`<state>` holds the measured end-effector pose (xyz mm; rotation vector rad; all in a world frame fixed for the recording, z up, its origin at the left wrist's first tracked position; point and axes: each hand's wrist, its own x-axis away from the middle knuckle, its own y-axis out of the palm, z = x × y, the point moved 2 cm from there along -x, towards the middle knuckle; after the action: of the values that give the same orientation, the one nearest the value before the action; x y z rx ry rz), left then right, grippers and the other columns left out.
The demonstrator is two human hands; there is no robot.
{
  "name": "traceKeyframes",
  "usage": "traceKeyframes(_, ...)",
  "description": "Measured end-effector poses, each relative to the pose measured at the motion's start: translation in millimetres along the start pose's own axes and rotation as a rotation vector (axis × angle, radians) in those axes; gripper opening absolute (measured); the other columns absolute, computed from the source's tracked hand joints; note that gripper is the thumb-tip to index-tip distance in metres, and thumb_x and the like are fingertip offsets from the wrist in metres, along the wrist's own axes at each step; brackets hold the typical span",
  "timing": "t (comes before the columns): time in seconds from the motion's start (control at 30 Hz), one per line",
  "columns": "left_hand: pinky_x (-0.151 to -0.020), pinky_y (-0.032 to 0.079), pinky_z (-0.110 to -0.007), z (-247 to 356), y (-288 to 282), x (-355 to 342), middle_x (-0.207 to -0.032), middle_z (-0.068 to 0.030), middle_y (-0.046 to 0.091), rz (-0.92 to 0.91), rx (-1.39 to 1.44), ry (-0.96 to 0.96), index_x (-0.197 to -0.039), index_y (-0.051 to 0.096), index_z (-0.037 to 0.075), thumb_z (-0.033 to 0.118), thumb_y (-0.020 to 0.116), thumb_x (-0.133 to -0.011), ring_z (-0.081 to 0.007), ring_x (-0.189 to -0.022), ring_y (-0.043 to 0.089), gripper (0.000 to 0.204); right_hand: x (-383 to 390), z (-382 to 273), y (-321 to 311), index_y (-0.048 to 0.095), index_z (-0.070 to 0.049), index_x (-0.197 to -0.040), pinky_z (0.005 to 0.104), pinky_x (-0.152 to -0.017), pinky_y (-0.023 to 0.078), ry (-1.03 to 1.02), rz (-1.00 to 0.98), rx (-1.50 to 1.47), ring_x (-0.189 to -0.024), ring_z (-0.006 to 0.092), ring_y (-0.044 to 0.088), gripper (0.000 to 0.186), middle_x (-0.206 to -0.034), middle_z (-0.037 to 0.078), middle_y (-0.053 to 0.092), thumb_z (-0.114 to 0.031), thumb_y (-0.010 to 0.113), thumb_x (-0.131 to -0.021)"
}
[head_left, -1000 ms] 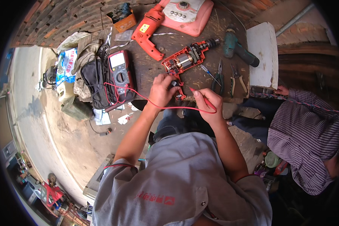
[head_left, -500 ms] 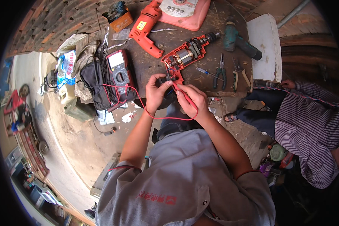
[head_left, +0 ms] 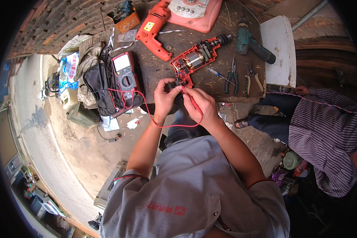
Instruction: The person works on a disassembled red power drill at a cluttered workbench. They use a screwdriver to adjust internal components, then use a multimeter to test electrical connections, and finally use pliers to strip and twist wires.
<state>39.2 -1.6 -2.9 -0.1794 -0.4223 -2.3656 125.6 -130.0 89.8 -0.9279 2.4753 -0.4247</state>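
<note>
"One change — what is it?"
"Right hand, apart from the left hand a second ago, now has the red probe up beside it, so probing's at the black part."
"Grips?"
"Left pinches the black part; right clamps the probe. Tip contact — can't tell."
"Where?"
"Near end of the opened drill, right of the multimeter."

A rough brick wall stands beyond a worn dark workbench — a pale, dusty floor spreads leftward to a grey road with a white line, in daylight
</note>
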Motion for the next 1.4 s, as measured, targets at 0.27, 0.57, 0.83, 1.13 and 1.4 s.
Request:
traceKeyframes(0.27,-0.077,0.054,-0.023,-2,1,3,-0.102,-0.0037,0.070,0.048,-0.138,0.070,-0.110,0.062,0.000,-0.003,0.079,-0.087,-0.0074,-0.086,0.064,0.029,-3,-6,3,0.069,0.003,-0.105,0.0423,-0.071,0.059,0.064,0.007,0.085,-0.081,0.0383,0.073,0.017,-0.093,0.021,0.072,-0.003,0.069,-0.090)
traceKeyframes(0.57,-0.089,0.053,-0.031,-15,-4,2,-0.118,-0.0117,0.066,0.027,-0.129,0.185,-0.101,0.064,0.002,-0.003,0.084,-0.077,-0.0166,-0.106,0.063,0.032,3,1,2,0.070,0.003,-0.104,0.0398,-0.071,0.058,0.087,-0.035,0.038,-0.083,0.0366,0.073,0.014,-0.094,0.021,0.072,0.000,0.068,-0.090)
traceKeyframes(0.83,-0.093,0.052,-0.034,-2,-2,5,-0.119,-0.0133,0.067,-0.009,-0.456,0.313,-0.096,0.067,0.002,0.001,0.086,-0.074,-0.0232,-0.107,0.065,0.030,18,22,3,0.067,0.002,-0.109,0.0423,-0.068,0.057,0.014,-0.030,0.013,-0.080,0.0375,0.070,0.020,-0.094,0.019,0.070,0.000,0.070,-0.089)
traceKeyframes(1.13,-0.088,0.055,-0.038,10,-1,6,-0.113,-0.0147,0.068,-0.057,-0.525,0.378,-0.103,0.067,0.002,0.010,0.090,-0.073,-0.0303,-0.104,0.068,0.038,6,43,-10,0.069,-0.006,-0.117,0.0421,-0.073,0.056,0.031,-0.183,0.107,-0.085,0.0348,0.068,0.032,-0.099,0.014,0.062,-0.004,0.073,-0.085)
traceKeyframes(1.4,-0.089,0.055,-0.040,27,-1,-4,-0.116,-0.0152,0.067,-0.171,-0.683,0.533,-0.105,0.067,0.002,0.015,0.089,-0.076,-0.0330,-0.106,0.067,0.039,-16,50,-10,0.072,-0.007,-0.091,0.0444,-0.071,0.055,-0.004,-0.251,0.188,-0.085,0.0331,0.066,0.008,-0.089,0.010,0.063,-0.010,0.073,-0.084)
